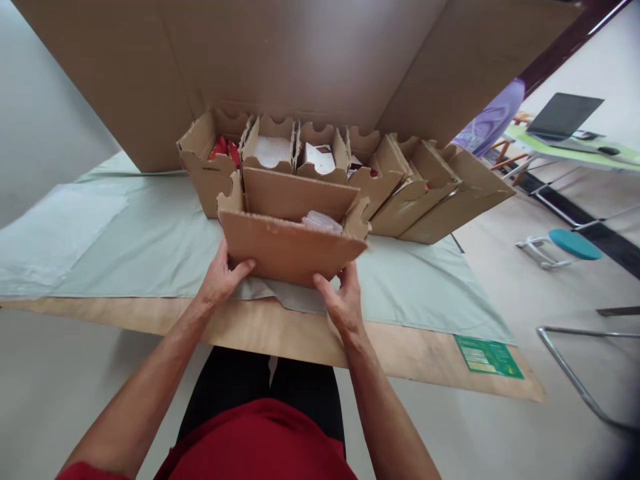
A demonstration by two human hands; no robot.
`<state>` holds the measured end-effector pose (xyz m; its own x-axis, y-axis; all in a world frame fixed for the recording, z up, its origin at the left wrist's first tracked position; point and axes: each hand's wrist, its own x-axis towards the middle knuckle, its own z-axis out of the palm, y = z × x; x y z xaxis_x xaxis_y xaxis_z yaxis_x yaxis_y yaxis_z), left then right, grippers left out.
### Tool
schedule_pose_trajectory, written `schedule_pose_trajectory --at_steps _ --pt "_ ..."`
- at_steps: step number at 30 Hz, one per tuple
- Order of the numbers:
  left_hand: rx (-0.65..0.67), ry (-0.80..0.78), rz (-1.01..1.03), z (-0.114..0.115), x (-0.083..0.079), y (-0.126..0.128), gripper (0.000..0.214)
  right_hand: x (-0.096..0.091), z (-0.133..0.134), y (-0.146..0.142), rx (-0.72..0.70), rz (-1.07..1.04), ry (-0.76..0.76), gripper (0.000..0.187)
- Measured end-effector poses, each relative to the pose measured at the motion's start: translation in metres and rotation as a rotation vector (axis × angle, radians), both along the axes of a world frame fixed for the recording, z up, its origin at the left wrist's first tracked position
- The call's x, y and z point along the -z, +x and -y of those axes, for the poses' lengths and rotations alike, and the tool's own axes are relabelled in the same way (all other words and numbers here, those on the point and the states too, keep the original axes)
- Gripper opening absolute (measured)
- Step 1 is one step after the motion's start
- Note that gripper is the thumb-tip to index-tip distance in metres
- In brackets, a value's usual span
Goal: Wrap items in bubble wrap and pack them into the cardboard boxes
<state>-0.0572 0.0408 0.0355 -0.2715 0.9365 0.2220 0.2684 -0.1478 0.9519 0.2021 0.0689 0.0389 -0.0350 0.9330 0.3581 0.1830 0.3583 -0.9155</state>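
An open cardboard box stands sideways in front of me, near the table's front edge. My left hand grips its lower left corner, thumb on the front wall and fingers behind the side. At the lower right corner my right hand holds it the same way. A clear plastic packet shows inside, towards the right. Right behind stands a row of similar cardboard boxes: the leftmost box holds red packets, and others hold a white bundle and white card pieces.
A tall cardboard panel rises behind the row. Pale green cloth covers the table, with clear plastic sheets at left. The wooden table edge is in front. To the right are a blue stool and a laptop.
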Motion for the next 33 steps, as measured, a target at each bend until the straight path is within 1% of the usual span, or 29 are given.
schedule_pose_trajectory --at_steps 2,3,5,7,9,11,13,15,16,18,20,23,25,27,29,31,33 --pt "-0.059 -0.05 -0.182 0.018 0.012 -0.01 0.083 0.009 0.005 0.009 0.014 0.033 -0.032 0.063" --pt "-0.066 -0.073 -0.301 0.029 0.018 -0.014 0.086 0.011 0.007 0.015 0.023 0.042 -0.046 0.067" --pt "-0.028 -0.113 -0.548 0.05 0.028 -0.022 0.084 0.013 0.008 0.029 0.029 0.05 -0.076 0.075" --pt "0.034 -0.124 -0.735 0.067 0.035 -0.03 0.076 0.011 0.004 0.043 0.019 0.058 -0.096 0.078" --pt "0.045 -0.125 -0.822 0.081 0.04 -0.041 0.07 0.007 -0.006 0.053 0.009 0.05 -0.098 0.079" --pt "0.045 -0.131 -0.854 0.091 0.042 -0.055 0.069 0.001 -0.02 0.058 -0.013 0.021 -0.096 0.079" --pt "0.041 -0.148 -0.875 0.099 0.04 -0.066 0.068 -0.003 -0.039 0.056 -0.066 -0.016 -0.108 0.08" --pt "0.02 -0.15 -0.868 0.103 0.035 -0.067 0.066 -0.006 -0.058 0.051 -0.161 -0.055 -0.146 0.077" --pt "-0.002 -0.132 -0.843 0.104 0.032 -0.063 0.065 -0.008 -0.067 0.048 -0.224 -0.077 -0.171 0.074" --pt "-0.071 -0.068 -0.727 0.101 0.022 -0.044 0.064 -0.011 -0.08 0.043 -0.356 -0.123 -0.209 0.067" --pt "-0.126 -0.047 -0.512 0.092 0.014 -0.015 0.069 -0.014 -0.087 0.04 -0.444 -0.144 -0.219 0.059" --pt "-0.12 -0.087 -0.107 0.071 0.006 0.023 0.083 -0.018 -0.084 0.044 -0.467 -0.108 -0.21 0.056" --pt "-0.139 -0.074 0.09 0.057 0.004 0.034 0.092 -0.02 -0.076 0.049 -0.486 -0.068 -0.219 0.061" --pt "-0.191 -0.083 0.224 0.046 0.002 0.033 0.092 -0.023 -0.066 0.05 -0.533 -0.033 -0.245 0.068" --pt "-0.202 -0.112 0.327 0.04 -0.001 0.023 0.082 -0.028 -0.053 0.046 -0.59 0.006 -0.278 0.073" --pt "-0.176 -0.098 0.384 0.04 -0.006 0.009 0.073 -0.033 -0.038 0.033 -0.612 0.046 -0.268 0.073" --pt "-0.182 -0.038 0.4 0.044 -0.011 -0.008 0.066 -0.038 -0.024 0.014 -0.611 0.089 -0.216 0.069"
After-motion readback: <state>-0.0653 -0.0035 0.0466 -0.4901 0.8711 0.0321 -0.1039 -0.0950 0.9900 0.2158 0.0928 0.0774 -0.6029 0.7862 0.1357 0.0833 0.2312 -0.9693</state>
